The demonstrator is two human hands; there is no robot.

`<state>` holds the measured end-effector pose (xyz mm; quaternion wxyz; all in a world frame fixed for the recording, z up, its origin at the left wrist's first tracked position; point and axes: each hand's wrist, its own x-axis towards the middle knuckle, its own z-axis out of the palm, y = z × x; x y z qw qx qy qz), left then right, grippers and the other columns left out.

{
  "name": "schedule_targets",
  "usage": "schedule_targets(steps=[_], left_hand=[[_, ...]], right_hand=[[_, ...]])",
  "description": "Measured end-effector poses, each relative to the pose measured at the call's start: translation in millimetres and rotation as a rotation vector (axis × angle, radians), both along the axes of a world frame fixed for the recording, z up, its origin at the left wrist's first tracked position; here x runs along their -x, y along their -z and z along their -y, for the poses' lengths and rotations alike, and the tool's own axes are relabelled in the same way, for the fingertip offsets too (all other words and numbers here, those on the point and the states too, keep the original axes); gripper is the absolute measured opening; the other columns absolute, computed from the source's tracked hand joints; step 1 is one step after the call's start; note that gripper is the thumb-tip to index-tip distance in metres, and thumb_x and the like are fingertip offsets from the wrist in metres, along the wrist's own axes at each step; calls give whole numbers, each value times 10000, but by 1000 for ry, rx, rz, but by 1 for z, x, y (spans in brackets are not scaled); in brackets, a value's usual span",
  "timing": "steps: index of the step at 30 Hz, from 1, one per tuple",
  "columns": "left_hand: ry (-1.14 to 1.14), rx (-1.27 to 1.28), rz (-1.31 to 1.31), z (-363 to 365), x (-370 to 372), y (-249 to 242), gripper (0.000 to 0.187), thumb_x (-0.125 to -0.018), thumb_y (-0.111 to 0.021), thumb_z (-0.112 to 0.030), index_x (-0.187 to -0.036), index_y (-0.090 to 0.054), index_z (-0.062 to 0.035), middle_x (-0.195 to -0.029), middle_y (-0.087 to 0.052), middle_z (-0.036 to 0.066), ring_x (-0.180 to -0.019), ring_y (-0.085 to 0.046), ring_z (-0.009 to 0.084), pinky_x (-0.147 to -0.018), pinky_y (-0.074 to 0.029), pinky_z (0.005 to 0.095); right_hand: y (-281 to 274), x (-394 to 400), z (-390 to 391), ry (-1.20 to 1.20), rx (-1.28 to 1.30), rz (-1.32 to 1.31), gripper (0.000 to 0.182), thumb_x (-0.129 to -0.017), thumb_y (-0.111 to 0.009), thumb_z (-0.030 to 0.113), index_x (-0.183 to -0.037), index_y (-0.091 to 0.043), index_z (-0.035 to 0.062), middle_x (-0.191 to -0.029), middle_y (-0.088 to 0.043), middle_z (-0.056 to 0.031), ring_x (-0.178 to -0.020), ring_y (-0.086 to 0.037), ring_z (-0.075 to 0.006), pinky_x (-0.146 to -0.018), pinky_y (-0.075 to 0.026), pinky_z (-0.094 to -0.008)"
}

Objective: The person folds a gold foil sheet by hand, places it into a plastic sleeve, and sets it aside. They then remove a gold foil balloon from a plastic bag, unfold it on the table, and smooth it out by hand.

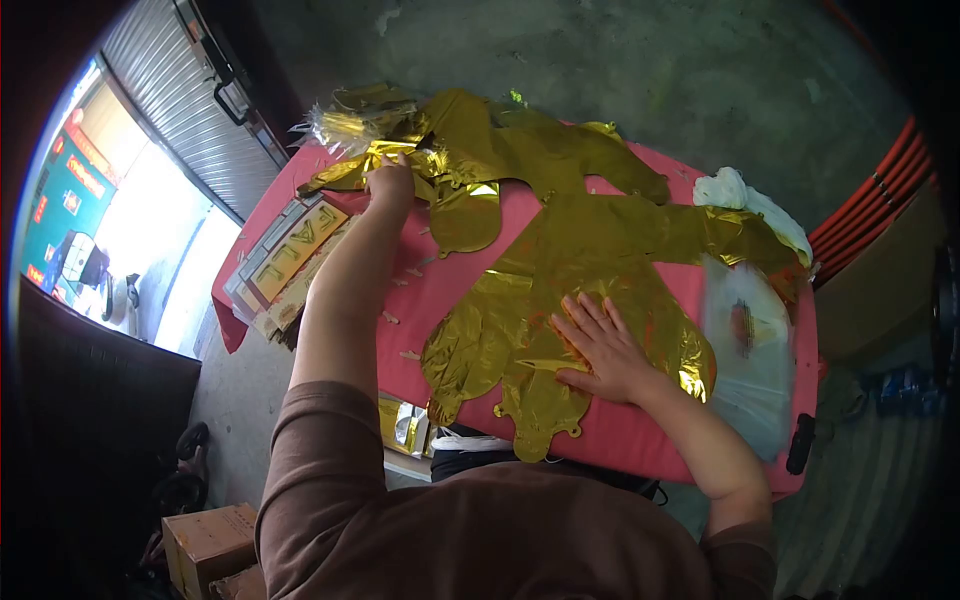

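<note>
A large flat gold foil piece (600, 240) is spread over the pink-covered table (410, 310). On its lower part lies my right hand (605, 350), palm down with the fingers spread. My left hand (390, 178) reaches to the far left, at crumpled gold foil beside a second flat foil piece (465, 130); its fingers look bent onto the foil, and their tips are hard to make out. Behind that hand sits a bundle of clear plastic and foil (360, 118).
Printed packets (300, 250) are stacked at the table's left edge. Clear plastic bags (745, 350) lie on the right, with a white crumpled bag (750, 200) beyond. Cardboard boxes (210, 540) stand on the floor at lower left. Orange-red pipes (870, 190) are at the right.
</note>
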<state>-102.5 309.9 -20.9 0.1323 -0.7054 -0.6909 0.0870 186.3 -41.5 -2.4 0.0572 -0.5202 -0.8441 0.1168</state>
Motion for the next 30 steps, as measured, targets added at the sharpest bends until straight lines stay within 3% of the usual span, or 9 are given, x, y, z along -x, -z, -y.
schedule_targets(steps=[3,7,12,16,18,20,22,24,30], left_hand=[[-68,78,-2,9,-4,-17,557,-922,-377,-165,-1451,-210,-216,-1442,-320,180,-1091,-566,356,-822,-465,557],[-98,64,41,-6,1,-14,562,-920,-383,-191,-1452,-203,-191,-1372,-412,179,-1090,-567,353,-821,-462,570],[-23,100,-61,3,-1,-21,604,-910,-390,-209,-1462,-145,-187,-1375,-420,161,-1035,-605,337,-714,-538,467],[27,280,-122,59,-21,-72,784,-820,-576,-206,-1463,-127,-207,-1417,-375,125,-1109,-560,341,-759,-531,456],[171,182,-121,77,-26,-72,852,-757,-665,-209,-1452,-174,-202,-1411,-379,120,-1164,-522,312,-840,-503,437],[435,162,-29,95,-31,-60,598,-844,-552,-263,-1388,-324,-170,-1387,-393,145,-1189,-490,326,-849,-488,478],[550,458,360,141,-55,-75,479,-849,-561,-295,-1284,-455,-125,-1370,-419,132,-1217,-461,303,-927,-444,440],[953,262,607,149,-57,-25,431,-871,-537,-325,-1240,-503,-106,-1359,-438,105,-1251,-420,301,-994,-374,446],[1062,97,516,182,-68,-1,453,-906,-486,-293,-1316,-446,-103,-1395,-395,126,-1343,-286,303,-1077,-241,456]], right_hand=[[0,1,0,8,4,-2,768,-848,-479,567,-1447,-237,151,-1514,-144,-129,-1409,-75,-292,-1128,-13,-469],[2,0,1,4,-10,-4,765,-848,-483,563,-1446,-240,153,-1514,-149,-123,-1409,-76,-289,-1129,-12,-470],[2,-1,-1,7,-7,-4,763,-850,-477,563,-1448,-237,153,-1513,-146,-129,-1409,-76,-294,-1127,-19,-475],[5,-1,0,1,-19,-1,762,-852,-474,561,-1450,-232,156,-1513,-142,-135,-1408,-80,-299,-1126,-24,-475],[4,-1,0,-2,-19,-4,763,-850,-478,559,-1450,-231,157,-1513,-144,-135,-1407,-82,-299,-1127,-25,-474],[3,-2,0,-10,-22,-9,765,-849,-483,557,-1450,-230,159,-1513,-145,-134,-1407,-84,-299,-1127,-25,-474],[1,-4,-1,-22,3,-9,769,-845,-490,560,-1449,-232,161,-1513,-151,-128,-1406,-92,-298,-1128,-29,-473],[-4,-6,-2,-23,26,18,774,-840,-496,561,-1449,-233,162,-1513,-151,-125,-1406,-94,-295,-1128,-31,-472],[-15,-16,6,29,82,53,789,-830,-512,566,-1447,-235,161,-1514,-155,-118,-1406,-100,-285,-1128,-33,-472]])
